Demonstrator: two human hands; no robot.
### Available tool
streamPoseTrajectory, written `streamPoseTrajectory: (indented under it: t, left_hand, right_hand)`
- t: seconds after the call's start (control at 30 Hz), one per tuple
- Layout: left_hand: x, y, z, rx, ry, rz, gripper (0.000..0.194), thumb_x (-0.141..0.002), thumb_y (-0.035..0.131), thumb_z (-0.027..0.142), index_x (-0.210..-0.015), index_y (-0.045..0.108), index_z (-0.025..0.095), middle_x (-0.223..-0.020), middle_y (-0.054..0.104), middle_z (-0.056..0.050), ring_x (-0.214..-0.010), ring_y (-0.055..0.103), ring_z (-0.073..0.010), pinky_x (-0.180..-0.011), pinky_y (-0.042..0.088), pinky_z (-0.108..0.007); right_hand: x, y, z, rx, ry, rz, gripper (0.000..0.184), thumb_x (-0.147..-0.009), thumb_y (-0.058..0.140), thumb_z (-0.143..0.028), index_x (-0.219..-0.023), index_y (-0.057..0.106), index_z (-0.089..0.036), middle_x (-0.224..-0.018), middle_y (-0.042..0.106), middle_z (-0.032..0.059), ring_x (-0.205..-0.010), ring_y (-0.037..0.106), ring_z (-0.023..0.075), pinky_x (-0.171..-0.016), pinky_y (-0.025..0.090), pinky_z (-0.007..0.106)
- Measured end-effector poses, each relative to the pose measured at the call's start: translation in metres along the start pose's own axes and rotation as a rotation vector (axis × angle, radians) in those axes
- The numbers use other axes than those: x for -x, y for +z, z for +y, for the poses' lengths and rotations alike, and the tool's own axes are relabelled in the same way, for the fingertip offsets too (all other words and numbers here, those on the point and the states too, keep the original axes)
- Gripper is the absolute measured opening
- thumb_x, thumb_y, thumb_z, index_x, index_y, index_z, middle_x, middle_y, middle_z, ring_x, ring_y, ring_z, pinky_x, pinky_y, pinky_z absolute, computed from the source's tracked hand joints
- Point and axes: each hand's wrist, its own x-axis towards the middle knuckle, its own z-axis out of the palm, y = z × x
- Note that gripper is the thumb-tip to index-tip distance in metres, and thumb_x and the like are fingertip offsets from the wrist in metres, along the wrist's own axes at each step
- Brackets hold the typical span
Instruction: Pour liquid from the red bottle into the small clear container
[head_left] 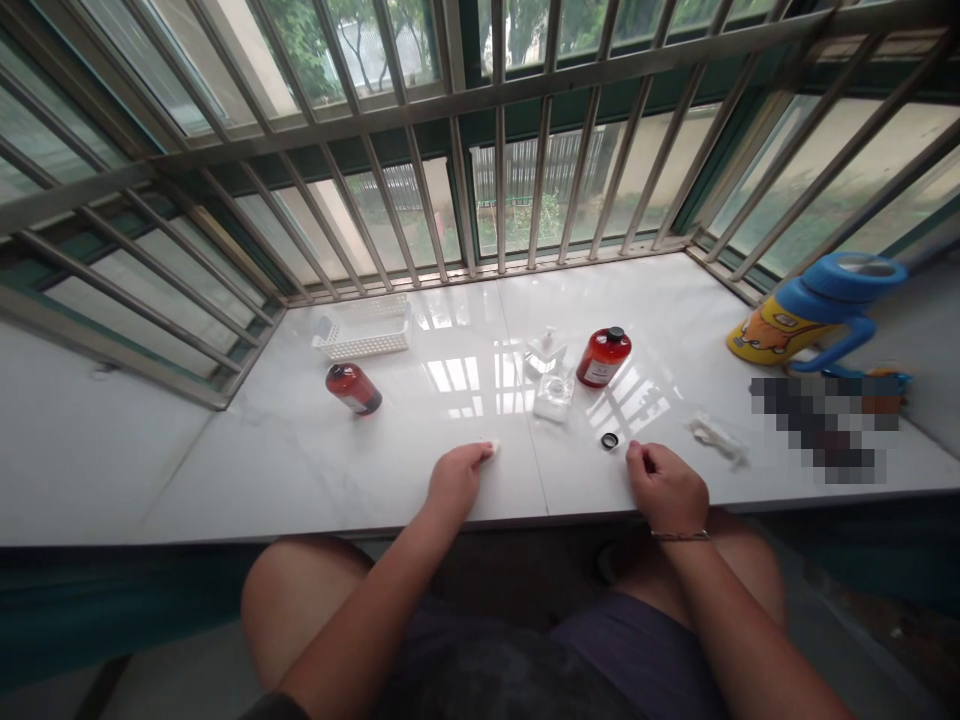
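Farthest left of the things on your worktop [247, 450], the white perforated basket [367, 328] sits at the back edge, near the back left corner and close under the metal window bars [476, 200]. In front of it, a little nearer to you, is the left red bottle [354, 390], with a pale label on its side and well apart from your hands. Your left hand [455, 480] is over the front part of the worktop, left of the tile seam; its thumb and fingers are pinched narrow on a small white piece [493, 449]. To the right of the seam, around mid-depth, you have a clear package [547, 350] and, just in front of it, a white packet [554, 397]. Beside them stands the right red bottle [604, 357], topped by a black cap [616, 334]. A black ring [609, 441] lies nearer the front edge, just left of your right hand [670, 488]. That hand's fingers are curled in, narrow; you cannot tell whether they hold anything. There is a bracelet [679, 536] on that wrist. Beyond it lies a crumpled clear wrapper [718, 441], and toward the right end are a blue-and-yellow flask [814, 310] and a pixelated patch [817, 425]
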Motion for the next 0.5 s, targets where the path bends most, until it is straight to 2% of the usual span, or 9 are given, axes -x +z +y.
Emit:
streamPoseTrajectory:
  t: [0.07,0.13,0.23,0.33,0.43,0.5]
  left_hand:
    - [0.015,0.020,0.015,0.044,0.044,-0.102,0.029,-0.092,0.065,0.017,-0.103,0.085,0.035,-0.118,0.083,0.004,-0.115,0.079,-0.0216,-0.113,0.058,-0.039]
    - [0.027,0.032,0.026,0.137,0.023,-0.186,0.023,-0.094,0.066,0.023,-0.103,0.085,0.034,-0.115,0.084,0.003,-0.113,0.080,-0.0223,-0.109,0.060,-0.039]
    - [0.036,0.027,0.030,0.280,-0.109,-0.200,0.019,-0.093,0.068,0.031,-0.100,0.085,0.030,-0.111,0.085,-0.001,-0.110,0.080,-0.0252,-0.105,0.062,-0.041]
    - [0.035,-0.010,0.015,0.260,-0.183,-0.069,0.019,-0.092,0.068,0.035,-0.099,0.084,0.027,-0.113,0.085,-0.003,-0.113,0.079,-0.0271,-0.106,0.061,-0.042]
    - [0.037,-0.071,-0.016,0.047,-0.190,0.189,0.024,-0.096,0.065,0.042,-0.104,0.083,0.029,-0.121,0.083,-0.002,-0.118,0.077,-0.0271,-0.108,0.060,-0.042]
    - [0.042,-0.116,-0.042,-0.204,-0.199,0.351,0.027,-0.098,0.061,0.039,-0.112,0.082,0.030,-0.124,0.082,-0.001,-0.118,0.077,-0.0272,-0.111,0.057,-0.042]
  right_hand:
    - [0.000,0.000,0.000,0.005,0.001,-0.004,0.041,-0.104,0.049,-0.042,-0.069,0.055,-0.021,-0.070,0.061,0.0025,-0.063,0.047,0.0147,-0.061,0.026,0.031]
    - [0.000,0.000,0.000,0.009,0.000,-0.013,0.042,-0.104,0.049,-0.042,-0.069,0.054,-0.021,-0.070,0.060,0.0023,-0.063,0.046,0.0146,-0.060,0.025,0.031]
    - [-0.001,-0.001,0.001,0.004,-0.004,-0.023,0.042,-0.104,0.049,-0.043,-0.068,0.054,-0.021,-0.070,0.060,0.0022,-0.063,0.045,0.0146,-0.060,0.025,0.031]
    - [0.000,0.000,0.002,-0.004,-0.005,-0.013,0.041,-0.104,0.051,-0.043,-0.069,0.056,-0.021,-0.070,0.060,0.0019,-0.064,0.046,0.0146,-0.060,0.026,0.031]
    - [0.000,0.001,0.004,-0.005,-0.007,-0.003,0.040,-0.104,0.051,-0.043,-0.071,0.060,-0.021,-0.071,0.061,0.0021,-0.065,0.048,0.0148,-0.060,0.026,0.030]
    - [0.001,0.002,0.005,-0.006,-0.009,-0.004,0.040,-0.103,0.051,-0.043,-0.072,0.060,-0.021,-0.071,0.062,0.0025,-0.064,0.048,0.0149,-0.060,0.025,0.031]
